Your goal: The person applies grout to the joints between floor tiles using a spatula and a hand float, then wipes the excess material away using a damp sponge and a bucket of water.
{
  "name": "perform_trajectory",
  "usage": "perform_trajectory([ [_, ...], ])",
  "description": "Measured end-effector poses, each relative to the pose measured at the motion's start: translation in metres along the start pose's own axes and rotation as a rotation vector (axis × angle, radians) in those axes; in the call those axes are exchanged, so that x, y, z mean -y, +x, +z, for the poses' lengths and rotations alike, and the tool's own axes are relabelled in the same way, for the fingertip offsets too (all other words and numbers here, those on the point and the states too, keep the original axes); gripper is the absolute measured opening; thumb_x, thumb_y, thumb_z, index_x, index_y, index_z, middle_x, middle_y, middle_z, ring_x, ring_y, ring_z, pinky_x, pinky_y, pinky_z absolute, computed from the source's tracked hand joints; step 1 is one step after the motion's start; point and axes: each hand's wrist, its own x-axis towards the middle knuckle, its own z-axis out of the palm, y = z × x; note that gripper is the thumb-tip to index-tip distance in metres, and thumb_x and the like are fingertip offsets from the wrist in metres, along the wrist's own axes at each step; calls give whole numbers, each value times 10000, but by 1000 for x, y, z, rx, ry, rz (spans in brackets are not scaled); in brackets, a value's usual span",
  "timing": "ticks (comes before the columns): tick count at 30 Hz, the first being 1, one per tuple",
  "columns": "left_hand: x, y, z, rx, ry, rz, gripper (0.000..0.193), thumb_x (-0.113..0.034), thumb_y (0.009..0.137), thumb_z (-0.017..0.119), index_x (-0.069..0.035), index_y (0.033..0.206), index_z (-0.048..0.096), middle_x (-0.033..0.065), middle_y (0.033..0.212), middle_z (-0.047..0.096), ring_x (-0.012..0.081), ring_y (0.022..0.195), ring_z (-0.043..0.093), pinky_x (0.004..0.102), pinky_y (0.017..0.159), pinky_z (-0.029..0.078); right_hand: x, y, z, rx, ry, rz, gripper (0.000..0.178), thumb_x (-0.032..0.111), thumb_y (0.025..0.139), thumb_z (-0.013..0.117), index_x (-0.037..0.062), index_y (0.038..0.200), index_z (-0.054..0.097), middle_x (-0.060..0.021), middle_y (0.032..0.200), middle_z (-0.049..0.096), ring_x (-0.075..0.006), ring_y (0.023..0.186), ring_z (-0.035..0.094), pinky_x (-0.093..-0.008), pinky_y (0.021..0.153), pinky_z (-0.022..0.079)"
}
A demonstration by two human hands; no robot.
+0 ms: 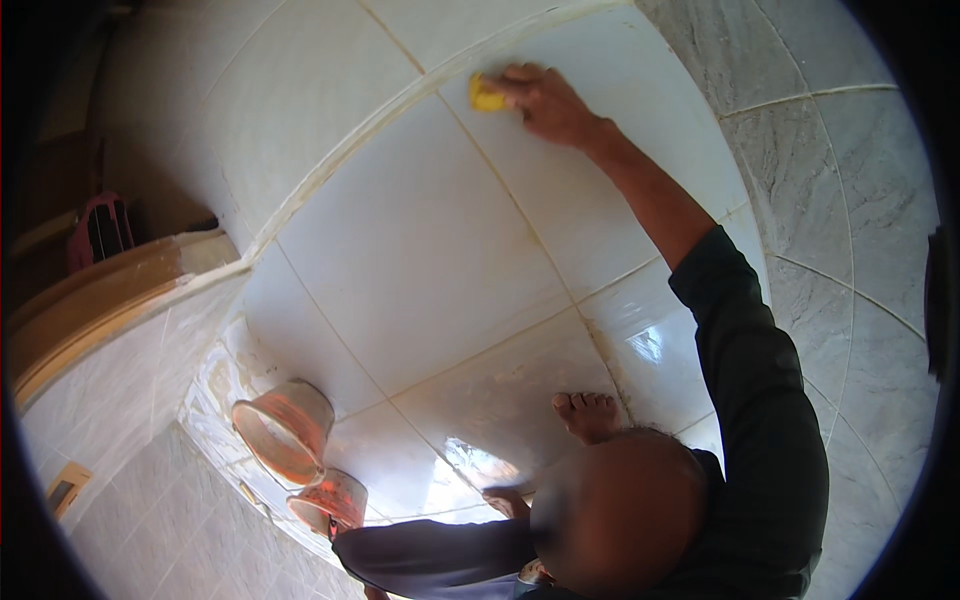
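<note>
My right hand (545,105) reaches far forward over the pale floor tiles (420,250). Its fingers press a yellow sponge (485,94) against the tile surface, close to the base of the wall. Motion blurs the fingers a little. The sponge's underside is hidden against the tile. A dark sleeve covers my right arm to near the elbow. At the lower left a dark-clothed limb stretches out, with a scrap of skin at the lower edge; my left hand itself cannot be made out.
Two worn orange buckets (290,430) stand at the left near the wall, the smaller one (330,500) nearer me. My bare foot (588,415) rests on wet, shiny tiles. A wooden ledge (110,300) lies beyond the low wall. Grey tiles (820,200) run along the right.
</note>
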Motion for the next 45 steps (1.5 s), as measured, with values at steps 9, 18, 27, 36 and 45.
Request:
perform_trajectory([
  [9,64,-49,3,-35,-76,-154,696,-225,916,659,-141,1480,261,187,1160,494,315,975,564,512,788,472,137,-179,-64,773,112,-167,739,-11,732,636,188,1425,472,-62,1227,557,-266,1147,526,-434,934,401],
  [18,125,-98,29,-82,-153,-258,712,-214,910,666,-148,1485,252,186,1158,492,310,967,567,509,775,477,45,28,-8,167,-348,-163,688,-24,763,556,212,1408,514,-125,1163,564,-304,1114,543,-447,810,441],
  [27,228,-191,66,-126,-214,-484,728,-202,904,674,-154,1489,244,184,1156,491,306,959,570,506,761,482,108,-105,-54,726,-336,-328,660,7,793,553,190,1424,482,-100,1132,579,-268,1107,537,-461,814,417],
  [36,304,-253,106,-163,-250,-621,745,-191,898,682,-161,1493,235,183,1155,490,302,951,574,503,748,487,84,-25,-40,353,-88,20,404,177,965,531,218,1366,558,-181,1063,588,-342,1015,606,-458,862,495],
  [45,367,-317,138,-143,-314,-717,762,-180,892,690,-167,1497,226,182,1153,488,298,944,577,500,734,492,90,-58,-1,262,-380,-318,379,97,861,577,91,1239,607,-142,992,623,-300,895,650,-417,716,560],
])
